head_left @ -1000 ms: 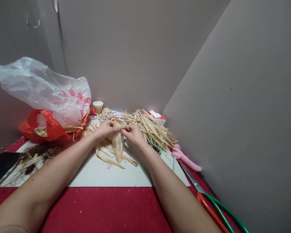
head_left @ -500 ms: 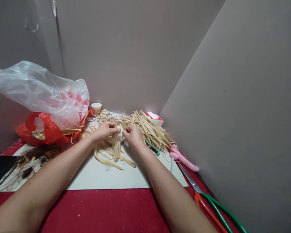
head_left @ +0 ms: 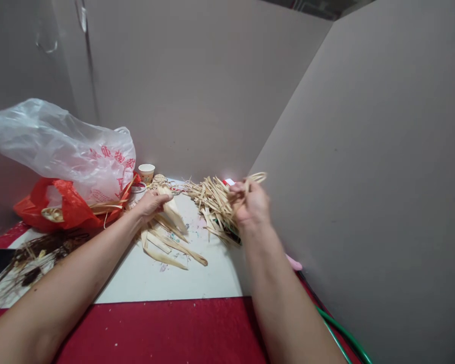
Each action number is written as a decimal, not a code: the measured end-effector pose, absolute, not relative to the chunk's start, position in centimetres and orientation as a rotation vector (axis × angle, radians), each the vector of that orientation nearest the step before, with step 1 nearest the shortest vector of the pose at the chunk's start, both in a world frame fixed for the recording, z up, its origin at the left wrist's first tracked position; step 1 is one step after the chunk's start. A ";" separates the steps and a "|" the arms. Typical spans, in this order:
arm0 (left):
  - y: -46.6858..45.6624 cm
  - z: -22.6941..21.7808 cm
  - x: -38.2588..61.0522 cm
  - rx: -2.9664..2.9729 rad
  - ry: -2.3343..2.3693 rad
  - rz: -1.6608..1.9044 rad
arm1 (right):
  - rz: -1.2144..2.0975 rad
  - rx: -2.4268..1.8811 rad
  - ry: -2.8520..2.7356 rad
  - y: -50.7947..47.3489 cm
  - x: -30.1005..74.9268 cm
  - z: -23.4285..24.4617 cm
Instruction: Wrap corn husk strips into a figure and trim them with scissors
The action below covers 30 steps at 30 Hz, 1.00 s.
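My left hand [head_left: 150, 206] pinches a wide, pale dried husk [head_left: 175, 215] that looks like corn husk, tilted over the white board [head_left: 155, 288]. Several loose husk pieces [head_left: 174, 247] lie under and in front of it. To the right, my right hand [head_left: 255, 206] is raised at the pile of husk strips [head_left: 214, 199], its fingers curled. A narrow husk strip [head_left: 258, 176] is in those fingers and bends out in a loop beyond them. My right hand and forearm hide part of the pile and the things behind it.
A clear plastic bag [head_left: 79, 146] and a red bag [head_left: 74, 202] stand at the left, near a paper cup [head_left: 146, 173]. Dark dry fibres [head_left: 49, 250] lie at the left edge. Green scissor handles [head_left: 341, 326] and a pink object [head_left: 294, 262] lie by the right wall [head_left: 364, 177].
My right hand has moved away from the husk, right and slightly upward to the strip pile, with a narrow strip in it. My left hand still holds the husk, shifted slightly left.
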<state>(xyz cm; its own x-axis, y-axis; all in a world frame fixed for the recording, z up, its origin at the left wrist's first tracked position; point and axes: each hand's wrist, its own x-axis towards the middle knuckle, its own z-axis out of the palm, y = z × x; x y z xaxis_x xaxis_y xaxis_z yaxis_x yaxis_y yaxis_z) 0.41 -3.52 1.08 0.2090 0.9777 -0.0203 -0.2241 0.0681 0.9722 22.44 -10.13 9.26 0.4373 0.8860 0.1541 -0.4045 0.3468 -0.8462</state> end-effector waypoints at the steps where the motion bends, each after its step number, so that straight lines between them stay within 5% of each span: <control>1: -3.5 1.0 0.4 1.074 0.919 1.134 | 0.873 -0.810 -0.633 -11.2 23.0 10.6; 6: -3.3 0.7 0.5 1.041 0.899 1.092 | -0.110 -0.757 -0.755 -14.0 25.4 14.0; 9: -3.2 0.4 0.6 1.079 0.865 1.071 | -0.342 -1.089 -0.980 -11.5 27.3 12.6; 13: -3.3 0.2 0.8 1.118 0.846 1.064 | -0.043 -1.613 -1.334 -7.5 28.0 9.7; 17: -3.3 0.0 0.9 1.161 0.856 1.037 | 0.092 -1.320 -1.302 -7.1 23.6 8.5; 23: -3.4 0.5 0.6 1.145 0.839 1.073 | 1.021 -1.261 -1.610 -8.2 16.4 5.2; 30: -3.7 0.8 0.5 1.164 0.792 0.964 | 1.061 -1.298 -1.458 -7.3 16.0 2.0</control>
<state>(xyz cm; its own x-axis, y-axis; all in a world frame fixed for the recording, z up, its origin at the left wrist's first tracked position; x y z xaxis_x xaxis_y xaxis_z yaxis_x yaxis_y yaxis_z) 0.49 -3.72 0.77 0.3933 0.9191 -0.0228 -0.2000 0.1097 0.9736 16.02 -7.31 2.03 -0.0577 0.9956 0.0736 0.2358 0.0852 -0.9681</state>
